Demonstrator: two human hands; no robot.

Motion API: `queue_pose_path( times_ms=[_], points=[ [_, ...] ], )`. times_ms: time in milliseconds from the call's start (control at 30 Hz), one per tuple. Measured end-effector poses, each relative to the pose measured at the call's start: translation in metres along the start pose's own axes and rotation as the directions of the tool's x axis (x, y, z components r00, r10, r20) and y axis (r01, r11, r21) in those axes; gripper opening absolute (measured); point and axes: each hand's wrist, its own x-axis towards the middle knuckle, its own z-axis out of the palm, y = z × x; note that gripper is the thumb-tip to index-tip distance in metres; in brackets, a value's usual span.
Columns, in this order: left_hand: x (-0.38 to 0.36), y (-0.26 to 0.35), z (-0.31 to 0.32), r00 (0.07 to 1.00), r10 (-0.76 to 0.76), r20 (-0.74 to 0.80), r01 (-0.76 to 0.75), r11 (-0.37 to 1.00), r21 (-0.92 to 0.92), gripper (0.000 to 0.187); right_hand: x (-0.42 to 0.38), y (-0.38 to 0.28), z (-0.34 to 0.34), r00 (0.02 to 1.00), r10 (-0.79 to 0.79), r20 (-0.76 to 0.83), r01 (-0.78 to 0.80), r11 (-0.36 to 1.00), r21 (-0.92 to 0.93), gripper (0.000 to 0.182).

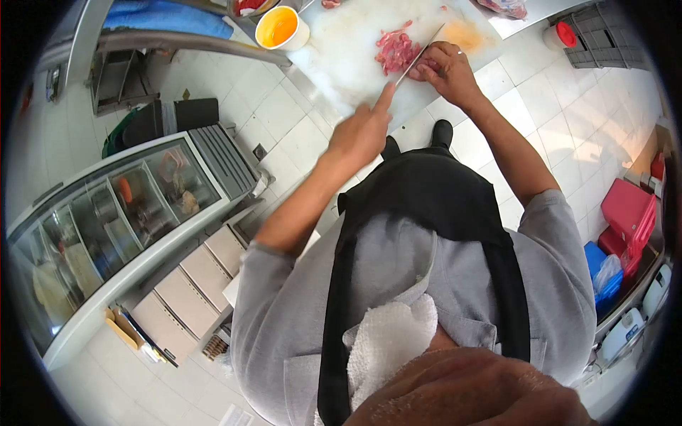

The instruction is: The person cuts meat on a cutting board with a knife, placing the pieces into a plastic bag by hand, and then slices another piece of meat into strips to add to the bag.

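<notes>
My left hand (pixel 361 135) is closed around the handle of a knife (pixel 420 55), with the index finger stretched along toward the blade. The narrow blade points up and to the right across a white cutting board (pixel 341 42). Beside the blade, my right hand (pixel 444 69) has its fingers curled over a piece of meat on the board, which they mostly hide. Small pieces of red cut meat (pixel 396 52) lie in a pile just left of the blade. Another bit of meat (pixel 331 3) sits at the board's far edge.
A white tub of orange liquid (pixel 278 28) stands at the board's left corner. A glass-topped display case (pixel 114 220) is on the left. At right are red bins (pixel 629 213), a grey crate (pixel 609 35) and a red-lidded container (pixel 565 35). White tiles (pixel 540 78) cover the floor.
</notes>
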Motion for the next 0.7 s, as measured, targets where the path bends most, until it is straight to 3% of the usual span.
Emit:
queue_pose_path(
  times_ms=[67,133,233,333,367,433,500,567,633,700],
  points=[
    [0.019,0.013,0.017,0.999,-0.048,0.004,0.048,0.999,-0.019,0.057,0.001,-0.007,-0.005,0.999,-0.037,0.007,0.036,0.999,0.024,0.017],
    [0.079,0.011,0.017,0.977,0.079,-0.196,-0.109,0.983,-0.146,0.057,-0.004,-0.001,0.005,1.000,-0.030,0.001,0.030,1.000,0.006,0.017],
    [0.118,-0.010,0.011,0.955,0.205,-0.213,-0.231,0.967,-0.106,0.058,-0.008,0.001,0.002,1.000,0.004,0.022,-0.004,1.000,-0.023,0.019],
    [0.075,0.001,-0.005,0.941,0.122,-0.315,-0.163,0.981,-0.107,0.058,-0.008,0.006,0.000,0.995,0.093,0.036,-0.097,0.988,0.123,0.022],
    [0.057,0.011,-0.013,0.944,0.122,-0.308,-0.162,0.981,-0.107,0.058,-0.008,0.003,-0.003,0.998,0.054,-0.026,-0.051,0.993,0.107,0.023],
    [0.023,0.031,-0.031,0.995,-0.075,-0.059,0.073,0.997,-0.040,0.055,-0.013,0.001,-0.004,0.996,0.023,-0.086,-0.016,0.996,0.088,0.024],
    [0.001,0.034,-0.035,0.997,-0.071,-0.007,0.070,0.997,-0.025,0.055,-0.012,0.002,-0.002,1.000,-0.010,-0.026,0.008,0.997,-0.075,0.020],
    [-0.012,0.037,-0.036,0.992,-0.106,0.064,0.107,0.994,-0.004,0.055,-0.010,-0.001,-0.003,1.000,0.012,0.013,-0.012,0.999,-0.044,0.018],
    [0.011,0.026,-0.010,0.999,-0.040,-0.005,0.040,0.998,-0.037,0.056,-0.008,0.001,-0.003,0.998,0.038,0.057,-0.037,0.999,-0.015,0.015],
    [0.035,0.018,0.009,0.997,-0.001,-0.082,-0.006,0.997,-0.075,0.057,-0.007,0.002,0.002,1.000,0.013,-0.021,-0.014,1.000,-0.006,0.012]
  ],
)
